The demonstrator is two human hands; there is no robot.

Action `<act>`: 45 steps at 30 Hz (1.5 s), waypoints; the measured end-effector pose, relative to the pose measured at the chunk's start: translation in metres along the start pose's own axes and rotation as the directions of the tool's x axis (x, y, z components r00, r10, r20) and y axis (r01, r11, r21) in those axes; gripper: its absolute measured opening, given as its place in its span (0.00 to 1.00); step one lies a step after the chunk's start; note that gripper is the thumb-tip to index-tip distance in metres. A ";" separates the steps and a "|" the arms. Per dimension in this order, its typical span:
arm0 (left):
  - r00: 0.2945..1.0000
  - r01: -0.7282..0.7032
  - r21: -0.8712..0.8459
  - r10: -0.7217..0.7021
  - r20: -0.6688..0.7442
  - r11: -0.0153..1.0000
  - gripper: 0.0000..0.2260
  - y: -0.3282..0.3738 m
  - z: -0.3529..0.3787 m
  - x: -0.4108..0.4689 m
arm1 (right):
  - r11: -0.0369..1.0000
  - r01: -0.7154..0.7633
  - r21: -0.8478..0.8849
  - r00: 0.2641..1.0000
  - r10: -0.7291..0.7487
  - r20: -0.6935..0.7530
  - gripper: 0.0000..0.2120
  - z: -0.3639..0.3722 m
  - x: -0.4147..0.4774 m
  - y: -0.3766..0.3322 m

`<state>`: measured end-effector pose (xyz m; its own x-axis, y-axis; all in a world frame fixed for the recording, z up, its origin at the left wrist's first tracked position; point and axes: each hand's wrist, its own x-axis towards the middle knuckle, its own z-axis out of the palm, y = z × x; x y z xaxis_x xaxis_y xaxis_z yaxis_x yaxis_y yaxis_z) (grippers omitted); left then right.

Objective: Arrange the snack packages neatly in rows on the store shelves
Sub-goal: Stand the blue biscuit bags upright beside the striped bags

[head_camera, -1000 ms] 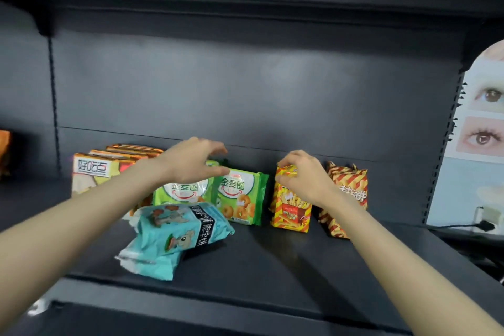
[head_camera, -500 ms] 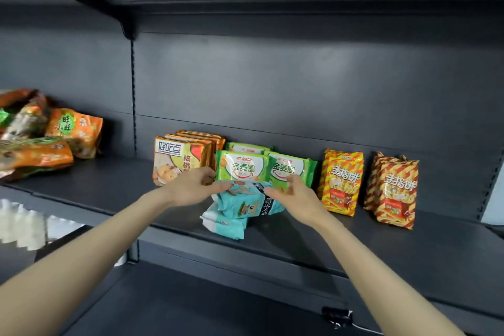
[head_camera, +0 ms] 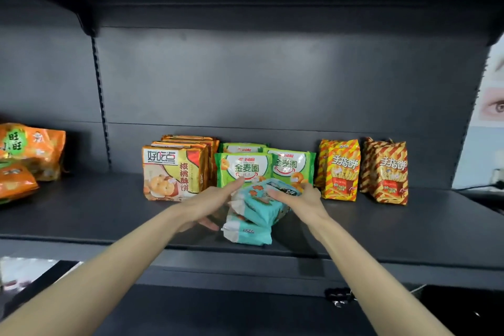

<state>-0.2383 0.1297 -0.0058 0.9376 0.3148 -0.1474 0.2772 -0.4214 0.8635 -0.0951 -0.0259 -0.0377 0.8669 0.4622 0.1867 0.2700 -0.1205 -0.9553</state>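
- Locate the teal packages [head_camera: 257,206]: a loose pile of two or more lying flat near the front of the shelf [head_camera: 95,213], directly in front of the green packages [head_camera: 244,168].
- Note your left hand [head_camera: 211,203]: it is spread, fingers extended, palm against the left flank of the upper teal package. The thumb passes low, beside the pile.
- Note your right hand [head_camera: 301,196]: fingers lie over the top right of the same package, just in front of the second green pack. Whether the thumb is closed underneath cannot be determined.
- Treat the grasp as a two-sided cradle, not a pinch. The pile sits between both hands; neither hand is clearly nearer.
- Observe the long axis of the upper teal package: it runs diagonally, from near left up to far right, askew to the shelf edge. The lower one [head_camera: 246,233] lies nearer the shelf lip, roughly parallel to it.
- Compare the standing rows: the orange-and-cream boxes [head_camera: 173,172] at left, the green packages in the middle, the striped yellow packs [head_camera: 339,172] and the red-brown striped pack [head_camera: 387,172] at right all face front and stand upright.
- Expect that the next move requires turning the teal packages square to the shelf edge and standing them upright.
- Expect soft, crinkly wrappers; squeeze lightly, since the lower package may slide off the lip.
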 end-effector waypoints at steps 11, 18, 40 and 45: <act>0.989 0.022 -0.309 0.025 0.148 0.951 0.15 -0.022 0.000 0.017 | 0.951 -0.194 0.242 0.966 0.142 0.216 0.52 0.013 -0.010 -0.004; 0.982 -0.025 -0.495 0.115 0.152 0.869 0.41 -0.030 0.002 0.015 | 0.921 -0.210 0.326 0.932 0.088 0.352 0.36 0.008 -0.022 -0.004; 0.919 -0.376 -0.346 0.395 -0.017 0.860 0.14 0.062 0.111 0.059 | 0.923 -0.014 0.384 0.989 -0.043 0.139 0.32 -0.173 -0.055 0.005; 0.914 -0.381 -0.347 0.405 -0.002 0.857 0.20 0.098 0.167 0.083 | 0.946 0.036 0.321 0.996 -0.059 0.060 0.28 -0.246 -0.056 0.012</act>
<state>-0.0986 -0.0276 -0.0136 0.9690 0.1190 0.2164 -0.1923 -0.1864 0.9635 -0.0370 -0.2690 -0.0035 0.8226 0.5208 0.2283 0.1523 0.1850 -0.9709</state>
